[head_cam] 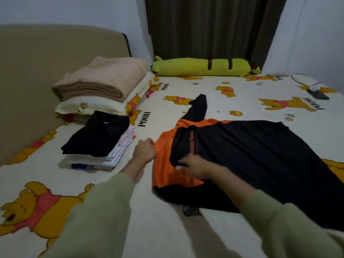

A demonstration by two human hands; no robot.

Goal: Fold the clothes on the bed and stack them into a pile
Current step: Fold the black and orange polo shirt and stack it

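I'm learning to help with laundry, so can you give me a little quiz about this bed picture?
1. True or false: the shirt being folded is orange and black.
2. What lies on top of the pile of folded clothes? A) a black garment B) a red towel C) a blue sock
3. Which hand grips the orange edge of the shirt?

Key:
1. True.
2. A.
3. The left hand; the right hand grips the black cloth.
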